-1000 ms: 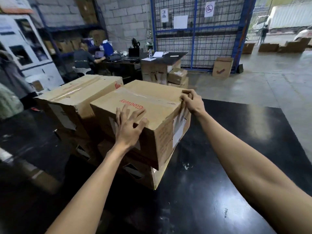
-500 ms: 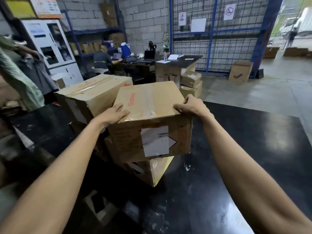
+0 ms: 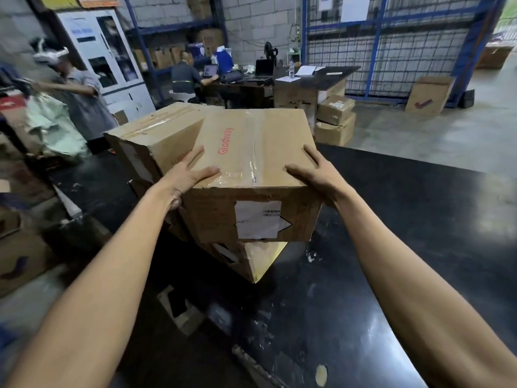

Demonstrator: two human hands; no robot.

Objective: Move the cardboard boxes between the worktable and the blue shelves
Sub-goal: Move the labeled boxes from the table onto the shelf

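Gripping the top box by its near corners, both hands are spread flat against cardboard, not hooked underneath. Slippage onto the lower box or the surface is risked, judging by the glossy tape.

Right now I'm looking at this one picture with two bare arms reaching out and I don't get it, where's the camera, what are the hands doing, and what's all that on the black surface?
There is no machine here. The camera sits on a person's head and looks forward and down, so the two arms coming in from the bottom are that person's own.

The left hand and the right hand grip the near top corners of a taped cardboard box printed "Glodway", with a white label on its near face. It looks partly pulled off the box below and sticks out beyond it.

A third box sits close beside it on the left. All are on a glossy black worktable.

Behind, blue shelves hold more boxes, one person sits at a desk, and another stands at the left.
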